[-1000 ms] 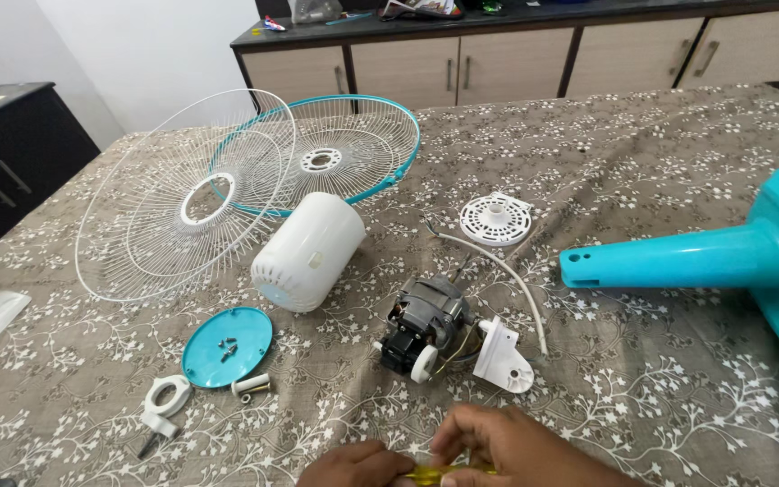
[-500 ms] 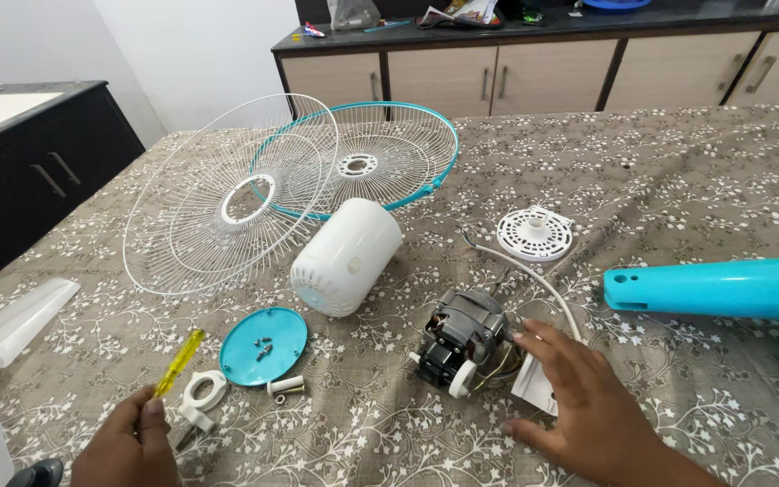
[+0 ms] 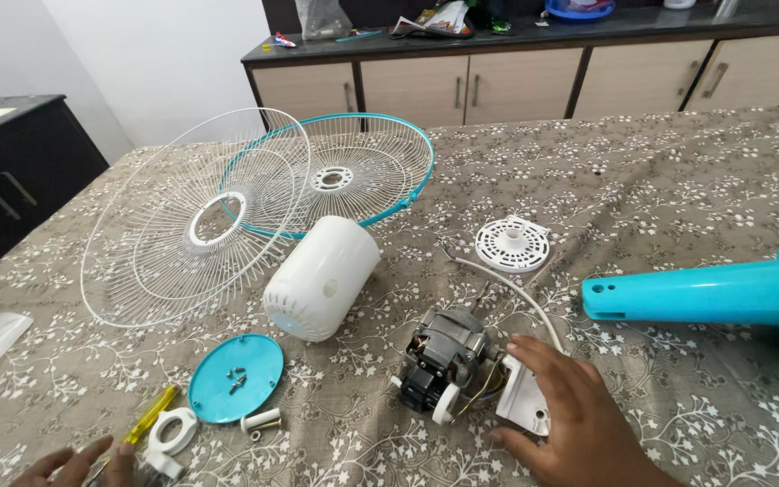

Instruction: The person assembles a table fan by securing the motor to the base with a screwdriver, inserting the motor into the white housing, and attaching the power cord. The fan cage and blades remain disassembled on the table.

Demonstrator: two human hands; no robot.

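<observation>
Fan parts spread over a brown floral tablecloth (image 3: 678, 180). Right hand (image 3: 579, 419), lower centre-right of the frame, lies fingers spread and loose over a white plastic bracket (image 3: 523, 401), thumb under its lower edge, fingertips at its upper edge; it rests on the bracket more than it clamps it. The bracket sits touching the grey fan motor (image 3: 448, 356), joined to it by thin wires; the motor lies on its side just left of the hand, with a white knob at its lower end. A white cord (image 3: 520, 284) curves from behind the motor toward the upper centre. Left hand (image 3: 74, 467), at the bottom left edge and partly cut off, has its fingers at the tip end of a yellow-handled screwdriver (image 3: 148, 421) lying on the cloth; whether it grasps the tool or only touches it cannot be told. Just right of the screwdriver: a white ring clamp (image 3: 170, 433), a small white peg (image 3: 261, 419), and a teal round cap (image 3: 235, 378) holding a few screws. Centre: white cylindrical motor housing (image 3: 322, 278) on its side. Upper left: a white wire grille (image 3: 191, 221) overlapping a teal-rimmed grille (image 3: 353, 171). Centre right: a white round vented disc (image 3: 512, 243). Far right: teal fan stand (image 3: 714, 290). Wooden cabinets (image 3: 516, 86) along the top.
</observation>
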